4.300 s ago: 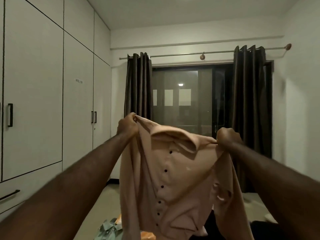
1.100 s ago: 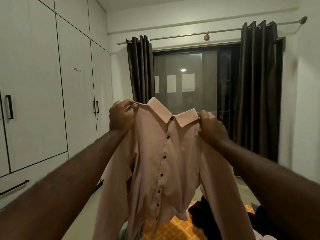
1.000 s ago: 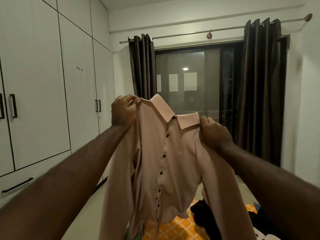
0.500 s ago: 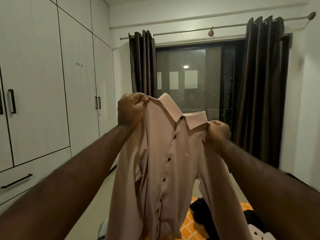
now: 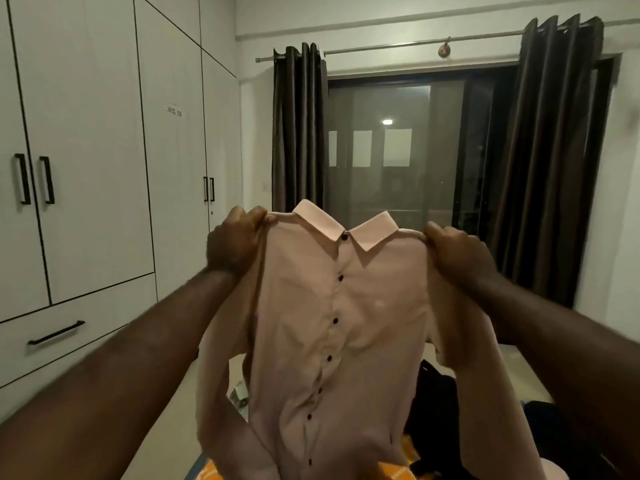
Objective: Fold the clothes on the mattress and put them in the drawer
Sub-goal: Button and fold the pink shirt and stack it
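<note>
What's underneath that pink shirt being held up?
Below the shirt, a dark garment shows at its right edge and orange patterned fabric peeks out at the bottom. Whatever lies directly beneath is covered by the shirt itself.

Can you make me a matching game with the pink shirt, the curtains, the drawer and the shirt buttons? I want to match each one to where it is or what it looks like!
Things
1. pink shirt
2. curtains
3. drawer
4. shirt buttons

Matches
A. shut, low on the left
B. small, black, in a line
C. dark brown, hanging in folds
D. held up by the left hand and right hand

Pairs: 1-D, 2-C, 3-A, 4-B
</note>
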{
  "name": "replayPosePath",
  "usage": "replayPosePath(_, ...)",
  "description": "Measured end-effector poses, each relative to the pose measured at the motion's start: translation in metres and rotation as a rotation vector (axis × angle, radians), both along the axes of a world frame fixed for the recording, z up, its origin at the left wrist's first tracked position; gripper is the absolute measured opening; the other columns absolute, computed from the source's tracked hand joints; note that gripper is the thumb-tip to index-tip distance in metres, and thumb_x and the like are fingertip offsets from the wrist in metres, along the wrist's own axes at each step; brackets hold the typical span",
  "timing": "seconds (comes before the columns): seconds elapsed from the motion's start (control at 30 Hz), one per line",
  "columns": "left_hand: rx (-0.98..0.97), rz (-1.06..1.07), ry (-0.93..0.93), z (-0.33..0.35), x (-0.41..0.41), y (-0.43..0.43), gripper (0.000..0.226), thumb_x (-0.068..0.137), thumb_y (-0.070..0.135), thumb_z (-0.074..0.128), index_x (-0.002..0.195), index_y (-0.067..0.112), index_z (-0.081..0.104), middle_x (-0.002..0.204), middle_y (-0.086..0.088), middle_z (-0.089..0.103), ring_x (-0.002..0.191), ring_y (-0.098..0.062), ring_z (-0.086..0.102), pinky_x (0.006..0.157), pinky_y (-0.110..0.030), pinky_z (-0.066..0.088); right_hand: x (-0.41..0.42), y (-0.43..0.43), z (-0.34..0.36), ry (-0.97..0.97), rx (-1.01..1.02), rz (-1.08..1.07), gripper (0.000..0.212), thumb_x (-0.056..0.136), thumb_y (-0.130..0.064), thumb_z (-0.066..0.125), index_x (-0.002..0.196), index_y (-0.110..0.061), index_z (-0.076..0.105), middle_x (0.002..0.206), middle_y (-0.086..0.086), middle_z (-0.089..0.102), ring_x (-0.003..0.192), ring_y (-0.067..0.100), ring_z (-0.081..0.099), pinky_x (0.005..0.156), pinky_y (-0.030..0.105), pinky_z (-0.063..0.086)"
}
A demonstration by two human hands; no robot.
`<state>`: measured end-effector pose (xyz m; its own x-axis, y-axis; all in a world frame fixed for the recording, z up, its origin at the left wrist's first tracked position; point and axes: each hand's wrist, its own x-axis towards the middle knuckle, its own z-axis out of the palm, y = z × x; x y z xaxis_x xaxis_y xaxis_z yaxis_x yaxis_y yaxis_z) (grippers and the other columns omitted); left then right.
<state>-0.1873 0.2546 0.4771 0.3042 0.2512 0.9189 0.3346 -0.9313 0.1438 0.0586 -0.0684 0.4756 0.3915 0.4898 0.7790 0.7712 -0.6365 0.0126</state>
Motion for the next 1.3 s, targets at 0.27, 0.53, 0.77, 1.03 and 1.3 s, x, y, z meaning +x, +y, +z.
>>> replayPosePath(0.27,0.087,0.14,0.524,-0.019,-0.026,0.017,0.06,0.093,0.075,0.027,0.103,0.018,0.045,0.083,-0.007,0.055,0.067,-0.03,0.054,0.06,-0.037,0.044,-0.002,-0.01,0.012,0.299,-0.215,0.149,0.029,0.1,-0.042,0.057,0.088,-0.017,0.065,0.083,0.013,0.069,0.076,0.027,0.064,0.068,0.036,0.05)
replayPosePath(0.53,-0.012,-0.074,0.808,-0.011,-0.02,0.033,0.017,0.09,0.028,0.074,0.087,0.012,0.069,0.084,0.0,0.053,0.084,-0.026,0.058,0.066,-0.028,0.041,-0.004,-0.021,0.028,0.273,-0.322,0.074,0.034,0.084,-0.027,0.082,0.068,-0.03,0.051,0.073,0.0,0.055,0.081,0.03,0.058,0.068,0.032,0.036)
replayPosePath(0.77,-0.129,0.26,0.389,-0.007,-0.014,0.015,0.017,0.092,0.027,0.065,0.103,0.023,0.078,0.102,-0.009,0.063,0.094,-0.036,0.063,0.072,-0.039,0.05,0.008,-0.015,0.019,0.265,-0.152,0.01,0.013,0.084,-0.005,0.077,0.097,-0.01,0.076,0.102,0.018,0.069,0.094,0.033,0.062,0.077,0.032,0.046)
replayPosePath(1.03,-0.431,-0.038,0.059,0.015,0.002,0.004,0.026,0.087,0.008,0.06,0.103,0.015,0.079,0.106,-0.011,0.074,0.104,-0.03,0.066,0.084,-0.032,0.052,0.002,-0.015,0.041,0.226,0.315,-0.059,0.026,0.089,-0.001,0.058,0.108,-0.009,0.076,0.109,0.021,0.072,0.104,0.041,0.067,0.093,0.045,0.055)
replayPosePath(1.3,-0.313,-0.083,-0.155,0.018,0.002,0.004,0.027,0.086,0.008,0.052,0.1,0.01,0.076,0.097,-0.016,0.071,0.092,-0.03,0.063,0.074,-0.027,0.037,0.0,-0.02,0.05,0.196,0.321,0.038,0.019,0.09,-0.006,0.063,0.103,-0.011,0.075,0.104,0.013,0.072,0.097,0.028,0.066,0.083,0.033,0.054)
